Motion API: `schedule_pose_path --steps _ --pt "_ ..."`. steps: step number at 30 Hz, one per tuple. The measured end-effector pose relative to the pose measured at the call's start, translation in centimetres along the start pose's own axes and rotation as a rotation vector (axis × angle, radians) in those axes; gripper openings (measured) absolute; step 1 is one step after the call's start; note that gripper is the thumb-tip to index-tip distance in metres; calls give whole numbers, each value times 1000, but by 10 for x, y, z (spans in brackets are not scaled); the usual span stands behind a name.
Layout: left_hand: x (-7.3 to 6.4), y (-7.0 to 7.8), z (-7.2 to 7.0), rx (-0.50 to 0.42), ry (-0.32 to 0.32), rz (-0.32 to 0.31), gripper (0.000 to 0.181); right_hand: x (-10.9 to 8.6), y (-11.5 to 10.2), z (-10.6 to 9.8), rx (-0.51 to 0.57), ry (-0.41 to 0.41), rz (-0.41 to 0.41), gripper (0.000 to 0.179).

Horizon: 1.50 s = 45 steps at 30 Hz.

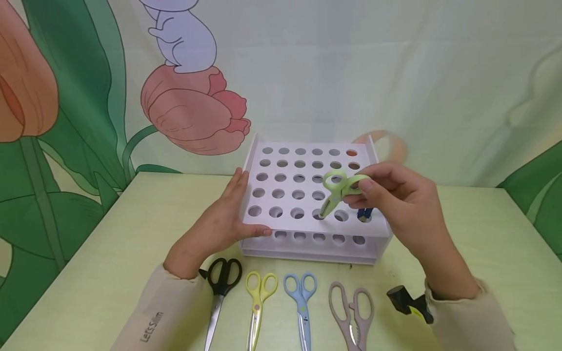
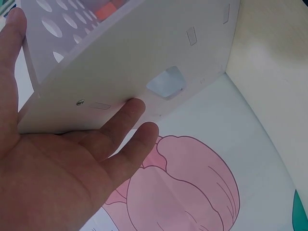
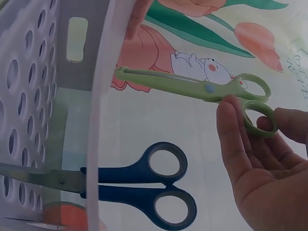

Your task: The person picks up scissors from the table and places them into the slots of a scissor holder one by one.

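Observation:
A white rack (image 1: 287,222) with rows of round holes stands on the table. My left hand (image 1: 215,219) braces its left side, thumb along the front edge and fingers fairly straight against the side panel (image 2: 120,62). Light green scissors (image 1: 335,192) are pinched by one handle loop in my right hand (image 1: 401,204). Their blades point down at a front-row hole; whether the tip is inside, I cannot tell. Dark blue scissors (image 3: 144,183) stand in the front right hole, handles above the top plate, mostly hidden behind my right hand in the head view.
In front of the rack lie black scissors (image 1: 224,278), yellow scissors (image 1: 259,297), light blue scissors (image 1: 302,297) and mauve scissors (image 1: 351,317), handles toward the rack. Something orange (image 1: 351,153) shows through the far right holes. A printed curtain (image 1: 316,73) hangs behind the table (image 1: 474,234).

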State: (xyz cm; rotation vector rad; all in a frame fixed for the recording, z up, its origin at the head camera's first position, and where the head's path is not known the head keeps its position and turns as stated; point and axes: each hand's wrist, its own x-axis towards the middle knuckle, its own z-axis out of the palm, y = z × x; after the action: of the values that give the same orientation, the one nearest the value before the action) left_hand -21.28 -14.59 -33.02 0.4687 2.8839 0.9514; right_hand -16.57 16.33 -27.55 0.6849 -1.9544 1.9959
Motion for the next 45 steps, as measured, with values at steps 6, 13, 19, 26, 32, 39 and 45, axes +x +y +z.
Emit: schedule_pose_path --steps 6,13,19,26,32,39,45 --pt "0 0 0 -1 -3 -6 130 0 5 3 -32 -22 16 11" --pt "0 -1 0 -1 -3 7 130 0 9 3 -65 -40 36 14" --pt "0 -2 0 -2 -8 13 129 0 13 4 -81 -48 57 16" --pt "0 -2 -1 -7 -2 11 129 0 14 9 -165 -57 82 16" --pt "0 -1 -1 -12 -2 21 128 -2 14 12 -349 -39 115 13" --pt "0 0 -2 1 -7 7 129 -4 18 16 -440 -27 149 14" --pt "0 1 -2 1 -11 4 129 -5 20 17 -508 -55 164 11"
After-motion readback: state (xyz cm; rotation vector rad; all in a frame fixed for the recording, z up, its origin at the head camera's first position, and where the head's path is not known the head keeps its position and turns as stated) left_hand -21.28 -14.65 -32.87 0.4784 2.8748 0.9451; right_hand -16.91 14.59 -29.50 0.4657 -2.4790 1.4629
